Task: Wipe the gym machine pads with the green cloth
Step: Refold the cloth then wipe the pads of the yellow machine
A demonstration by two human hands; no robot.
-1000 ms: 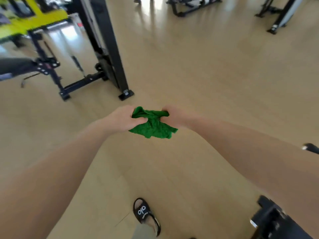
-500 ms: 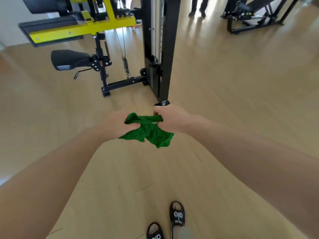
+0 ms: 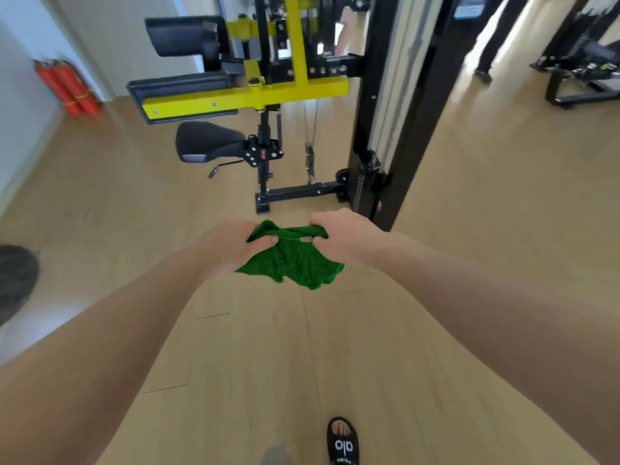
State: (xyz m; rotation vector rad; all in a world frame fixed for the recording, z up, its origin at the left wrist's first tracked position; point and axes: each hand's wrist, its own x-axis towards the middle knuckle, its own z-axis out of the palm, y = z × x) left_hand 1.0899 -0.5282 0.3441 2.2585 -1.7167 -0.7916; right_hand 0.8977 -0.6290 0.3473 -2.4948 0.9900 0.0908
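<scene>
A crumpled green cloth (image 3: 295,263) hangs between both hands at the centre of the view, above the wooden floor. My left hand (image 3: 231,245) grips its left end and my right hand (image 3: 342,234) grips its right end. Ahead stands a yellow and black gym machine (image 3: 268,92) with a black seat pad (image 3: 208,140), a black roller pad (image 3: 183,35) higher up and a flat black pad (image 3: 181,85) on the yellow arm. The pads are well beyond my hands.
A black weight-stack column (image 3: 412,105) rises right of the machine, its base close to my right hand. Red fire extinguishers (image 3: 67,87) stand by the left wall. Another machine (image 3: 583,78) sits at the far right. A person's legs (image 3: 493,38) show at the back. My sandalled foot (image 3: 343,443) is below.
The view has swung toward the yellow machine, which now appears larger and nearer. Both hands still hold the cloth, and my feet have stepped forward.
</scene>
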